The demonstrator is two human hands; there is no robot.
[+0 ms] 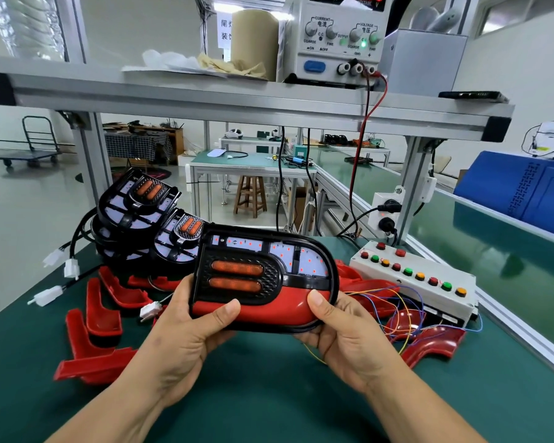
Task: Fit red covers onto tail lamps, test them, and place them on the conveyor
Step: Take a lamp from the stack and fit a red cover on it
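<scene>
tail lamp is held above the green bench | red cover is seated along its lower edge | left hand and right hand are curled round lamp ends, thumbs pressed on cover | conveyor at right

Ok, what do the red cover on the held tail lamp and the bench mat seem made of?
Red cover on the tail lamp: probably moulded plastic, glossy, with bright highlights along its curve. Bench mat: matte dark green, likely rubber or vinyl; only dull sheen.
</scene>
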